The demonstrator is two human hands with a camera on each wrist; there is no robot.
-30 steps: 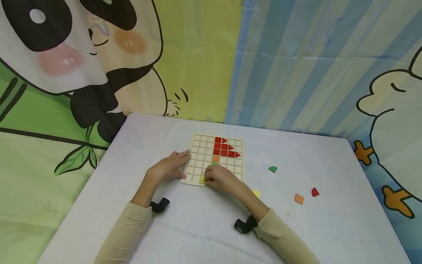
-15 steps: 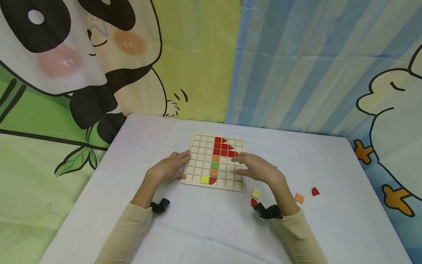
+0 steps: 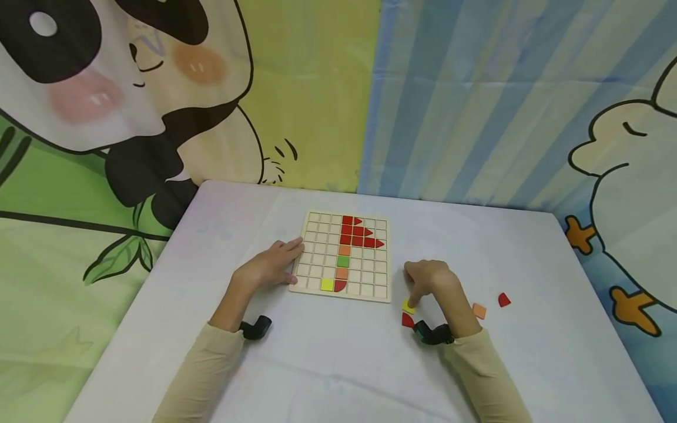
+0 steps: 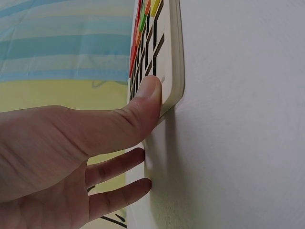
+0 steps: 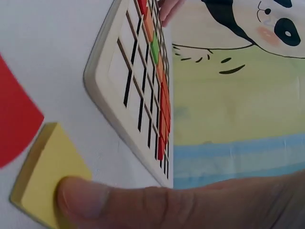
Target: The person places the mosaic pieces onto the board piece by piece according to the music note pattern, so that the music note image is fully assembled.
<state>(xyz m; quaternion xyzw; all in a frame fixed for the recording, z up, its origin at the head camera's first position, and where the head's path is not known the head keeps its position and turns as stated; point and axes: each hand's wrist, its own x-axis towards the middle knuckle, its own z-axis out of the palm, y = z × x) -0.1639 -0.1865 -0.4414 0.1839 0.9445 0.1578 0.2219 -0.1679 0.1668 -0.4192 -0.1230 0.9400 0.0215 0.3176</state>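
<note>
My left hand (image 3: 270,264) steadies the pale gridded wooden board (image 3: 365,273) by its left side, fingers spread. In the left wrist view its thumb (image 4: 150,90) lies over the rim of the board. To the right of the board, my right hand (image 3: 435,277) reaches down to a yellow square tile (image 3: 406,307), its thumb (image 5: 86,195) resting on the tile's face while the index finger stays apart. A red rounded tile (image 3: 406,320) lies just in front of the yellow one. On the board, red, orange, green and yellow pieces (image 3: 343,261) sit in cells.
An orange square (image 3: 479,311) and a red quarter-round tile (image 3: 504,299) lie farther right on the white table (image 3: 317,364). Behind the table hangs a printed cloth backdrop (image 3: 317,100).
The right hand has left the board's lower cells, moved right, and come down onto the yellow tile. Its earlier spot shows a red rounded piece in a cell. The left hand stays put.
</note>
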